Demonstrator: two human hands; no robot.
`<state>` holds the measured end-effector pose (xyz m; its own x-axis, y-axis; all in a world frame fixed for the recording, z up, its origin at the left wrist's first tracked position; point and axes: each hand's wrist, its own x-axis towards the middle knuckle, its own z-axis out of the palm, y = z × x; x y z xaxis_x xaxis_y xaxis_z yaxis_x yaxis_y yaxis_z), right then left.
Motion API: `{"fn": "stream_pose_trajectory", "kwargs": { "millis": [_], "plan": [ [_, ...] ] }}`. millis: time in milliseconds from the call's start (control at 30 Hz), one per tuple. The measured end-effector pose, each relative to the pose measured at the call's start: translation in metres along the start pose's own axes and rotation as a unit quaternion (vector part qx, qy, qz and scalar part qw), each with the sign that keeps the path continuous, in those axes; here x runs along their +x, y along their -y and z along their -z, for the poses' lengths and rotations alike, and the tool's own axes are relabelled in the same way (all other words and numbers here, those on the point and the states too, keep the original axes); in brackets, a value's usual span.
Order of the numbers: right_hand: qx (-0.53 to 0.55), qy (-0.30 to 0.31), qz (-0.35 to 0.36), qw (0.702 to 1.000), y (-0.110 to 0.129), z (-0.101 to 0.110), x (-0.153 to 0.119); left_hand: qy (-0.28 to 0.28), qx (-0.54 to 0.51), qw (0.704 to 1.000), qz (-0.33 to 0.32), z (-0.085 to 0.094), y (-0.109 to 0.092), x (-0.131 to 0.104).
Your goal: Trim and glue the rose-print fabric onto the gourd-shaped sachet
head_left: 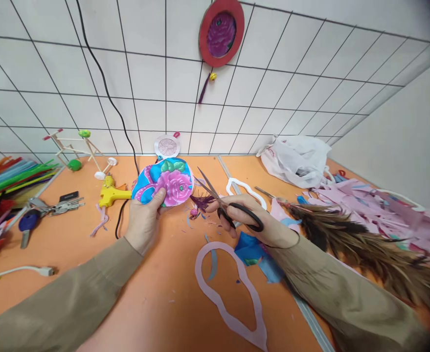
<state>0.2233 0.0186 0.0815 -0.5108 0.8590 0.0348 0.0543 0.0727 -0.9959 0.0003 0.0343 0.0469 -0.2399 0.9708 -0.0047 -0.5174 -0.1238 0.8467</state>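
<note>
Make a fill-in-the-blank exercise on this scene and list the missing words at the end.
1. The right hand holds a pair of ____.
2. The left hand holds a cutout with a ____ flower.
3. The plastic bag is ____.
4. The table is ____.

Missing words: scissors; pink; white; orange.

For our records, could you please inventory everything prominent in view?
Rounded floral cutout: one, blue-pink, centre
Metal scissors: one, black-handled, centre
Curvy loop: one, pink, bottom
Gun-shaped tool: one, yellow, left
Metal keys: several, silver, left
Long strips: many, multicoloured, left
Stick model: one, beige, left
Plastic bag: one, white, right
Feathers: many, brown, right
Scraps: many, pink, right
Oval frame: one, red, top
Left hand: one, khaki-sleeved, centre
Right hand: one, khaki-sleeved, centre
</note>
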Motion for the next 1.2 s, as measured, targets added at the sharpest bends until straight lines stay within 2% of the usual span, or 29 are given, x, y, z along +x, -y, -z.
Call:
{"fn": "stream_pose_trajectory", "kwargs": {
  "millis": [267,433,700,867,1200],
  "plan": [
    [0.017,0.007,0.0,1.0,-0.003,0.003,0.002,0.005,-0.021,0.999,0.025,0.0,0.002,0.0],
    [0.016,0.007,-0.005,1.0,-0.003,0.006,0.003,0.023,-0.031,0.998,0.051,0.001,0.004,0.0],
    [0.001,0.007,0.026,1.0,-0.007,0.014,0.006,0.062,-0.026,0.994,0.09,-0.003,0.002,-0.005],
    [-0.026,0.021,0.06,0.998,-0.006,0.016,0.008,0.081,-0.016,0.992,0.097,-0.004,0.002,-0.008],
    [-0.011,0.014,0.068,0.998,-0.006,0.015,0.007,0.111,-0.013,0.989,0.095,-0.003,0.003,-0.011]
  ]
}}
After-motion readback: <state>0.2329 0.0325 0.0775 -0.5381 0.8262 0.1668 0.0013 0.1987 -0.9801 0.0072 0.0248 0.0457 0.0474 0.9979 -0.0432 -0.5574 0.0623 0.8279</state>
